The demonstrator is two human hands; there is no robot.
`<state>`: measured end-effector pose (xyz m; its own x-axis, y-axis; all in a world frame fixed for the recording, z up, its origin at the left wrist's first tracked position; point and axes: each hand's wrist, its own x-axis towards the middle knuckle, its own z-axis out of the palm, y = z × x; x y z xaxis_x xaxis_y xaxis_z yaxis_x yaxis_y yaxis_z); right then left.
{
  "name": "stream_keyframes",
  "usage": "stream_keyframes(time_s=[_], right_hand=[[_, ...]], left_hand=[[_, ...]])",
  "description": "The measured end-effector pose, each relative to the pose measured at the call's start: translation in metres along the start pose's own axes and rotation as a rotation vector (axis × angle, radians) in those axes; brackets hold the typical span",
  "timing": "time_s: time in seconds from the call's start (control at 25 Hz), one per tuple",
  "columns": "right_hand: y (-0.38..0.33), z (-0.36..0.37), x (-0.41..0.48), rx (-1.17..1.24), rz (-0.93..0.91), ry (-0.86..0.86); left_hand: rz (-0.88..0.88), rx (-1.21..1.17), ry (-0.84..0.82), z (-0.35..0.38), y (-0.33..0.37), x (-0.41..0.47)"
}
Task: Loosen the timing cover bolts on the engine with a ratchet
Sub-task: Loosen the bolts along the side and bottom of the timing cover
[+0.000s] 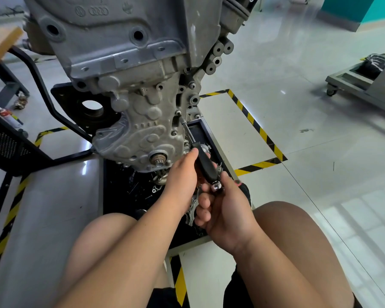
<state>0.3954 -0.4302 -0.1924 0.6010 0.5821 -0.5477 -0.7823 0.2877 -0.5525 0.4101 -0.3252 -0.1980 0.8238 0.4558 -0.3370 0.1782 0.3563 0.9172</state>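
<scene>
At the edge of the timing cover [142,134], I am seating the ratchet [206,167] on a bolt [178,112] — left hand [182,174] and right hand [225,212] gripping it — next likely calling for a steady loosening pull.

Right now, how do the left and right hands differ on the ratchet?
Left hand holds the black-handled ratchet high, near its head; right hand holds its chrome butt end. Left hand shows its back, one digit stretched along the handle; right hand's fingers curl toward the camera. Shared: both hold the same ratchet, its thin steel extension bar on a grey timing-cover bolt.
</scene>
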Motion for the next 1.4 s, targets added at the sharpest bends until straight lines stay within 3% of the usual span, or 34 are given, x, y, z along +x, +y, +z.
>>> stream_keyframes(time_s=[0.08, 0.2, 0.4, 0.48, 0.56, 0.72, 0.84, 0.92, 1.08, 1.16, 1.24, 1.4], right_hand=[[0.000, 0.000, 0.002, 0.075, 0.031, -0.009], [0.004, 0.000, 0.002, -0.074, -0.036, 0.044], [0.009, -0.008, 0.004, -0.856, -0.481, 0.252], [0.008, -0.010, 0.005, -0.936, -0.521, 0.257], [0.007, -0.008, 0.005, -0.761, -0.394, 0.229], [0.001, -0.001, 0.002, -0.112, -0.049, 0.066], [-0.001, -0.002, 0.002, 0.035, 0.026, 0.009], [0.001, -0.003, 0.002, -0.109, -0.049, 0.062], [0.004, -0.011, 0.004, -0.919, -0.478, 0.311], [0.004, -0.012, 0.005, -1.034, -0.543, 0.313], [0.006, -0.011, 0.006, -0.801, -0.429, 0.240], [0.001, -0.004, 0.006, -0.049, -0.029, 0.079]], left_hand=[[0.009, 0.009, -0.030, -0.003, -0.001, 0.000], [0.047, 0.024, -0.039, -0.005, -0.004, 0.002], [0.030, 0.073, 0.061, -0.008, -0.004, 0.003], [0.048, 0.106, 0.066, -0.007, -0.003, 0.002], [0.060, 0.145, 0.071, -0.006, -0.003, 0.002], [0.034, 0.044, -0.045, -0.002, -0.006, 0.003], [0.080, 0.022, -0.056, -0.002, -0.008, 0.004], [0.108, 0.073, -0.051, -0.003, -0.007, 0.004], [0.083, 0.149, 0.021, -0.008, -0.006, 0.004], [0.078, 0.144, 0.043, -0.009, -0.005, 0.003], [0.072, 0.160, 0.053, -0.007, -0.006, 0.002], [0.062, 0.140, -0.032, -0.002, -0.007, 0.003]])
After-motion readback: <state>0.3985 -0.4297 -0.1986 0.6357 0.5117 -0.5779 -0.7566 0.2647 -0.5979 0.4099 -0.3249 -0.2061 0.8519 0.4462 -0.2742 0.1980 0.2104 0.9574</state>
